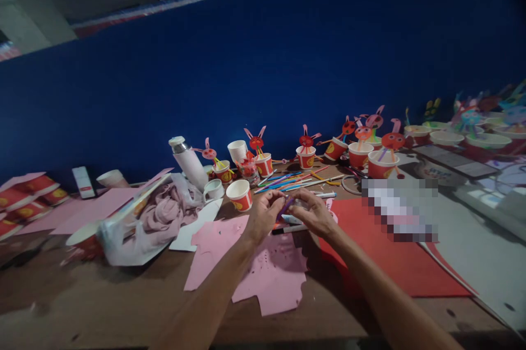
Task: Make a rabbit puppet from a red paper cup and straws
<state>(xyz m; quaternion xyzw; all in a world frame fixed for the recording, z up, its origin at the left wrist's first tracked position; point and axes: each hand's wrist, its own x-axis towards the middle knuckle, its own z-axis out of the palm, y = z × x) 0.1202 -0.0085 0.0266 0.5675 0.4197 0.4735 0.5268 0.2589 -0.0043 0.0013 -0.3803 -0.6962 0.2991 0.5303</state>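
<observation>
My left hand (266,214) and my right hand (313,213) meet over the middle of the table, fingers pinched close together. Between them is a thin purple strip (284,209), gripped from both sides; its exact kind is too small to make out. Below the hands lie a black-and-white marker (290,229) and a cut-up pink sheet (269,273) with ragged edges. A red sheet (370,246) spreads beside my right forearm. Just behind the hands are several thin coloured sticks (287,180) and a red and white paper cup (239,195).
Along the blue partition (263,65) stand several paper cups with rabbit-like paper figures (306,150). On the left are a white thermos (189,164), a mug (213,190) and a plastic bag (123,246) with cloth. A white cable (452,279) crosses the right side.
</observation>
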